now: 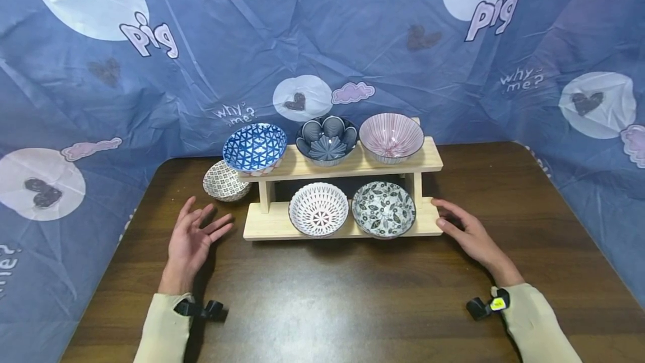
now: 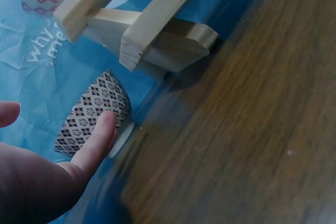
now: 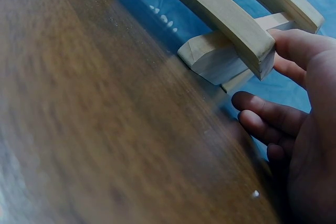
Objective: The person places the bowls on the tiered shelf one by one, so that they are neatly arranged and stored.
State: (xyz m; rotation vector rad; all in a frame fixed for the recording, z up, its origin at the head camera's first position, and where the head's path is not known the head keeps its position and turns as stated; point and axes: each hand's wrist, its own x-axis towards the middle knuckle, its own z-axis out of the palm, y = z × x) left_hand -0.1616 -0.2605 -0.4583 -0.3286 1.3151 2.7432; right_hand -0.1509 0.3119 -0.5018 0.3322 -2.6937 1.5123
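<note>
A two-tier wooden stand [image 1: 342, 170] bears several patterned bowls. At its right end my right hand [image 1: 476, 240] holds the lower shelf by the end, thumb and a finger against the wood; the other fingers [image 3: 273, 116] curl loosely below in the right wrist view. My left hand [image 1: 191, 242] is held palm up left of the stand, fingers spread, nothing in it. Just beyond its fingertips a small bowl with a dark diamond pattern [image 1: 221, 184] rests on the table, partly hidden behind the upper shelf's left end. It also shows in the left wrist view, behind the finger [image 2: 100, 140].
On the upper shelf stand a blue-and-white bowl [image 1: 255, 147], a dark petal-patterned bowl [image 1: 327, 142] and a pink-striped bowl [image 1: 391, 136]. The lower shelf holds a white rayed bowl [image 1: 318, 210] and a leaf-patterned bowl [image 1: 384, 210]. A blue printed cloth [image 1: 242, 60] hangs behind the brown table [image 1: 322, 301].
</note>
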